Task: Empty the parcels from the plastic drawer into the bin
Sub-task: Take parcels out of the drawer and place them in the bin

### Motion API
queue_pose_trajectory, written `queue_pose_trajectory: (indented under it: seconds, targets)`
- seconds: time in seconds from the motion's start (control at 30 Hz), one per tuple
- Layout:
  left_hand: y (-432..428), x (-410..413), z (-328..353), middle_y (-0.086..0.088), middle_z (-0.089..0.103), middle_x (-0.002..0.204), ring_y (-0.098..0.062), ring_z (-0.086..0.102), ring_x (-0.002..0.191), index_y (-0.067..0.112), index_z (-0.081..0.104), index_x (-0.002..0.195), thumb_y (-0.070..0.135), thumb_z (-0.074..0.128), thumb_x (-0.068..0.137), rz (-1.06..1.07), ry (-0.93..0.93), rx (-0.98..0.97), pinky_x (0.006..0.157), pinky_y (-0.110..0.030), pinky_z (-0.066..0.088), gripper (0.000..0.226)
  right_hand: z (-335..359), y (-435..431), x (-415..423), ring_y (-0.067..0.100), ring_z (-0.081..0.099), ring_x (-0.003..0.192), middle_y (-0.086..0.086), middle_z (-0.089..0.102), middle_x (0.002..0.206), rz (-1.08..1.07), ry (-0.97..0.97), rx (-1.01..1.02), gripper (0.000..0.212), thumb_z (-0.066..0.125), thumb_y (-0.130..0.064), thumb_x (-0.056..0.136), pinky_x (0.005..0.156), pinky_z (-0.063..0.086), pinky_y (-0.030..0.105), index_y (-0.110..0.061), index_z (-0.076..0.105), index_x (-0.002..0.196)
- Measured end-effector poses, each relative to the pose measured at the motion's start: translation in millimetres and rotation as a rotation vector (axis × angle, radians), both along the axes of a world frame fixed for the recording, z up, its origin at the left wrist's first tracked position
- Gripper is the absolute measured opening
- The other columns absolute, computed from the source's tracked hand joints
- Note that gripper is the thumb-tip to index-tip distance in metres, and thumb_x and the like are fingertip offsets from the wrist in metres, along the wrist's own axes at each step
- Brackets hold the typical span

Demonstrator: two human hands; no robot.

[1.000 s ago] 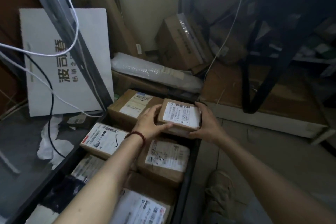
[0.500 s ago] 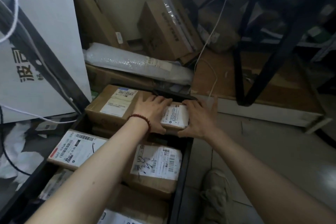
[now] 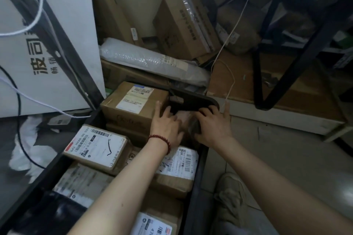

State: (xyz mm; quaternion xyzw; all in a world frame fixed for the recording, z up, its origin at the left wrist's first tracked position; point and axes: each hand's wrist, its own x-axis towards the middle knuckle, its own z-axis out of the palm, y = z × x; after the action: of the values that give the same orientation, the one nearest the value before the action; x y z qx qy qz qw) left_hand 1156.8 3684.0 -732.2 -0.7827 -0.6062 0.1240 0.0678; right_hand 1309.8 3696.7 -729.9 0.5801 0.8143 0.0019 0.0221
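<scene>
Cluttered storeroom: you're tucking a small parcel (image 3: 183,118) into the far corner of the bin (image 3: 198,177).
Left hand (image 3: 166,128) presses flat, right hand (image 3: 213,127) grip unclear; next, release it.

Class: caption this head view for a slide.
Left hand and right hand meet on a small pale parcel in the far corner of a black plastic container packed with brown cardboard parcels.

Large "波司" on the white board (image 3: 66,15); fine label print on the parcels (image 3: 95,145) illegible.
</scene>
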Motion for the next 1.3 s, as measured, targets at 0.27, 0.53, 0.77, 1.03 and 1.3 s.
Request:
queue_pose_trajectory:
  seconds: [0.27,0.53,0.77,1.03,1.3]
  targets:
    - [-51,-28,39,0.003,0.044,0.143,-0.023,0.031,0.134,0.029,0.035,0.142,0.050,0.038,0.092,0.113,-0.164,0.158,0.109,-0.051,0.016,0.055,39,-36,-6,0.022,0.028,0.138,-0.005,0.040,0.147,0.016,0.114,0.000,0.070,0.058,-0.058,0.081,0.111,0.020,0.048,-0.033,0.036,0.143]
    - [-156,-100,77,0.005,0.053,0.132,-0.019,0.047,0.120,0.030,0.042,0.138,0.054,0.042,0.089,0.328,-0.209,0.296,0.094,-0.041,0.034,0.054,66,-102,-75,0.023,0.034,0.135,-0.002,0.041,0.147,0.168,0.176,-0.038,0.071,0.056,-0.058,0.084,0.105,0.030,0.043,-0.029,0.035,0.145]
    - [-267,-158,102,0.007,0.059,0.125,-0.019,0.049,0.116,0.030,0.050,0.129,0.051,0.047,0.087,0.572,-0.266,0.382,0.093,-0.040,0.035,0.048,95,-173,-164,0.024,0.041,0.129,0.000,0.047,0.142,0.402,0.220,-0.041,0.070,0.055,-0.064,0.081,0.099,0.034,0.042,-0.031,0.039,0.141]
    - [-379,-195,95,0.007,0.058,0.126,-0.021,0.050,0.115,0.031,0.049,0.129,0.052,0.048,0.087,0.899,-0.235,0.402,0.090,-0.039,0.034,0.047,106,-256,-247,0.026,0.042,0.130,0.002,0.052,0.137,0.706,0.270,-0.053,0.069,0.058,-0.060,0.083,0.103,0.035,0.043,-0.027,0.042,0.141]
    - [-475,-231,93,0.003,0.053,0.135,-0.023,0.045,0.125,0.030,0.044,0.135,0.049,0.049,0.090,1.198,-0.268,0.340,0.100,-0.042,0.032,0.050,104,-314,-300,0.024,0.049,0.123,-0.001,0.056,0.131,0.907,0.323,-0.122,0.059,0.055,-0.058,0.087,0.095,0.043,0.039,-0.027,0.046,0.137]
